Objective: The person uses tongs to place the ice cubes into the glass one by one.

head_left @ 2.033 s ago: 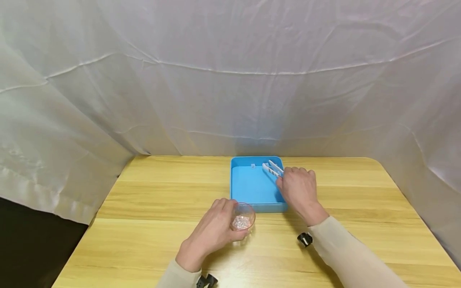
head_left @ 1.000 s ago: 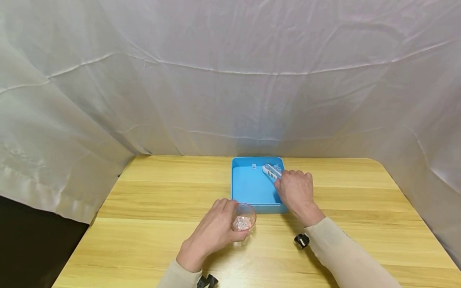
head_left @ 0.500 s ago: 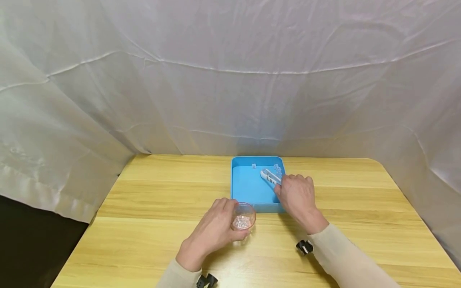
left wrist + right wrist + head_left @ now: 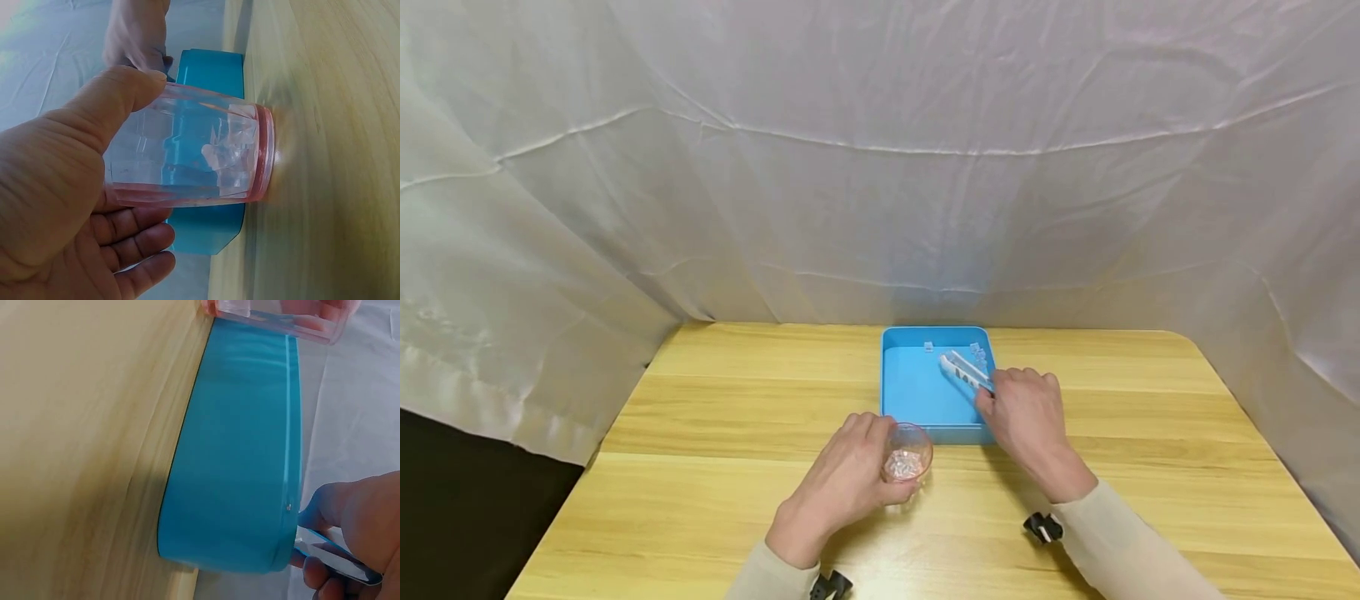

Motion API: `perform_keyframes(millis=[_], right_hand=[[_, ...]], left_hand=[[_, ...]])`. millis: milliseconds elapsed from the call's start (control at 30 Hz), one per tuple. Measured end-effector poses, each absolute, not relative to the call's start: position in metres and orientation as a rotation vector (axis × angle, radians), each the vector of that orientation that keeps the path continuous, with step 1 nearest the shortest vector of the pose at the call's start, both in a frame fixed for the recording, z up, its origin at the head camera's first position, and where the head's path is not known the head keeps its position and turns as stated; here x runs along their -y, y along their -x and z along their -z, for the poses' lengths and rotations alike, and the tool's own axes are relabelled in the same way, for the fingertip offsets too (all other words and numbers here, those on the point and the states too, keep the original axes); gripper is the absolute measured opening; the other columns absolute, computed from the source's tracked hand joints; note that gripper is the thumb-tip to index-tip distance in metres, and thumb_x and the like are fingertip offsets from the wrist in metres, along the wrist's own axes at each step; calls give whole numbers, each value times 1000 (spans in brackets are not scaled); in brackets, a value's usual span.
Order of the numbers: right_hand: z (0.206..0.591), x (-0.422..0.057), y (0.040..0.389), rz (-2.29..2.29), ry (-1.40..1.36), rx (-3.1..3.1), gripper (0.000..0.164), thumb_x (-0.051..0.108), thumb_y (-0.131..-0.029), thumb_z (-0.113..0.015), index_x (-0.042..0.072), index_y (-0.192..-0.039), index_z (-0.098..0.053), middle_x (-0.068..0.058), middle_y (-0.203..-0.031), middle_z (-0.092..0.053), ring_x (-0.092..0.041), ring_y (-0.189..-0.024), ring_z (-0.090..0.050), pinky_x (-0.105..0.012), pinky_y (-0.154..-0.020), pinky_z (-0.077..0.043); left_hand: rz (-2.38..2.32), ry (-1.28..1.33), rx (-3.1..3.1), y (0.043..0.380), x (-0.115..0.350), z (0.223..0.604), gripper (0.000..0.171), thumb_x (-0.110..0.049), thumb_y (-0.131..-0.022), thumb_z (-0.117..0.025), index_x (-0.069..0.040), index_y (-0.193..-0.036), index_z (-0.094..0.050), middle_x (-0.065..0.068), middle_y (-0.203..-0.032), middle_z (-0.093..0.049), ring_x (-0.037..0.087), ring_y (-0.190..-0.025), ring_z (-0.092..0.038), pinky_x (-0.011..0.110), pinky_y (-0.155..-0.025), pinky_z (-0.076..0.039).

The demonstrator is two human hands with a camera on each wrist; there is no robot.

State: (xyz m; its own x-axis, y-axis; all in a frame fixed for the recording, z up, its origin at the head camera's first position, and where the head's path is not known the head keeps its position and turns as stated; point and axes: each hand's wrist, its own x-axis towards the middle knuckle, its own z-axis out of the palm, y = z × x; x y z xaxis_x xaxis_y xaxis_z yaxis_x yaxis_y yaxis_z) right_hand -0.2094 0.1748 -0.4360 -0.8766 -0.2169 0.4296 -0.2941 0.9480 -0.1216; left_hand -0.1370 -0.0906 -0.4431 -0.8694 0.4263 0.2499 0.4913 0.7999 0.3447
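Observation:
My left hand (image 4: pixel 842 471) grips a clear, pink-tinted cup (image 4: pixel 215 147) standing upright on the table, thumb on one side and fingers on the other. Clear ice-like pieces (image 4: pixel 902 463) lie in its bottom. My right hand (image 4: pixel 1024 417) holds white-tipped tongs (image 4: pixel 966 372), whose tips are inside the blue tray (image 4: pixel 936 434). Whether a piece sits between the tips is too small to tell. Several clear cubes (image 4: pixel 978 352) cluster in the tray's far right corner, and one cube (image 4: pixel 928 347) lies apart at the back wall.
The wooden table (image 4: pixel 737 400) ends at a pale cloth curtain (image 4: pixel 850 233) behind the tray. More curtain hangs at both sides. The tray's raised walls stand between the cup and the cubes.
The tongs' arms, spread two seconds ago, have come together. Their tips have moved nearer and slightly left, away from the corner cubes. My left hand and the cup have stayed put.

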Motion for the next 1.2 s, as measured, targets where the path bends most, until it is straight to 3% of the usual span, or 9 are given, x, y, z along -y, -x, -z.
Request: perform_keyframes(millis=[300, 533, 800, 1067, 1200], right_hand=[[432, -179, 199, -349, -423, 2551, 37, 14, -91, -73, 12, -63, -50, 0, -57, -43, -23, -57, -42, -35, -58, -28], [429, -178, 184, -455, -431, 2524, 14, 15, -89, -76, 5, -81, -73, -4, -66, -63, -24, -62, -51, -35, -61, -33], [420, -177, 172, -586, -452, 2534, 9, 15, -89, -77, 6, -89, -78, -6, -80, -74, -22, -72, -59, -34, -66, -36], [410, -178, 163, -652, -534, 2498, 4, 11, -88, -79, 7, -91, -80, -4, -80, -75, -16, -71, -58, -45, -73, -52], [406, -180, 160, -665, -569, 2521, 5, 11, -88, -80, 7, -92, -80, -3, -83, -75, -14, -73, -60, -42, -71, -55]], left_hand=[[628, 743, 2810, 137, 93, 445, 70, -47, -81, -88, -3, -129, -63, 6, -114, -67, 19, -106, -59, 37, -95, -56], [629, 747, 2815, 138, 94, 444, 69, -48, -82, -87, -3, -128, -63, 5, -114, -66, 19, -107, -59, 37, -95, -56], [651, 739, 2831, 137, 94, 444, 71, -49, -81, -88, -4, -130, -62, 5, -113, -66, 18, -105, -58, 36, -93, -56], [668, 749, 2827, 136, 95, 443, 72, -49, -81, -88, -4, -130, -62, 7, -115, -67, 19, -106, -58, 37, -94, -56], [673, 750, 2815, 136, 96, 443, 71, -48, -80, -89, -3, -129, -63, 6, -114, -67, 19, -106, -58, 36, -93, -56]])
